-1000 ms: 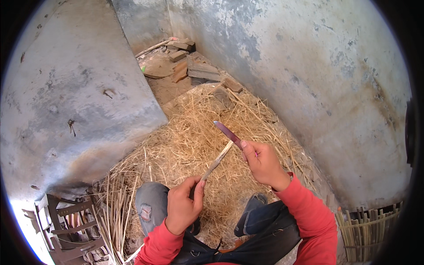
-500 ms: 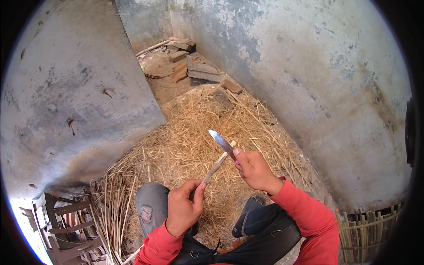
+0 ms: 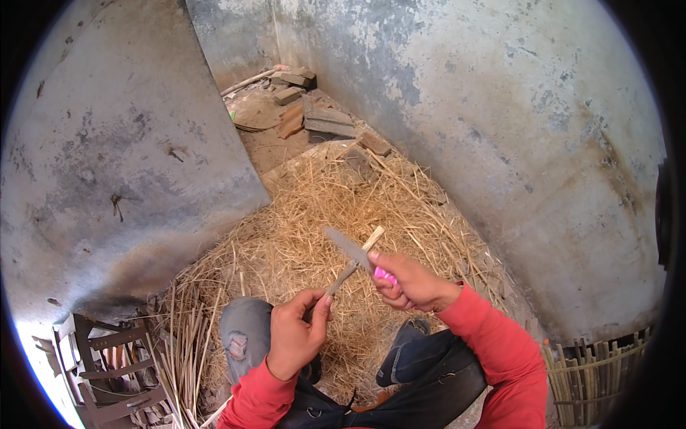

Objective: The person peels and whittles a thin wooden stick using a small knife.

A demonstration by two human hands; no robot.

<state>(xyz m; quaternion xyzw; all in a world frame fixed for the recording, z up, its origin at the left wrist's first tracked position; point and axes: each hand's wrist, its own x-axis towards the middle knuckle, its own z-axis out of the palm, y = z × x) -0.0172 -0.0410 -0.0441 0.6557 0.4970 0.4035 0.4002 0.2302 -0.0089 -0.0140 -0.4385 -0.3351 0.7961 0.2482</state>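
My left hand [image 3: 300,330] pinches the near end of a thin stick [image 3: 344,277], which looks like split bamboo. The stick slants up and to the right, and its far end is pale and peeled. In my right hand [image 3: 411,280] is a knife [image 3: 349,247] with a pink handle, mostly hidden by the fingers. Its blade points up and to the left and lies across the stick around the middle of its length. Beneath both hands, a thick layer of pale shavings [image 3: 314,247] covers the ground between my legs and beyond.
Grey plastered walls [image 3: 514,143] rise at right and left [image 3: 136,157]. Bricks and broken tiles [image 3: 329,119] are piled in the far corner. Long thin strips [image 3: 187,336] and a wooden frame [image 3: 118,357] stand at lower left, a slatted bamboo basket [image 3: 593,375] at lower right.
My right hand has drawn the knife down along the stick toward my left hand, turning the blade flatter. More of the pale far end shows. My left hand has barely moved.
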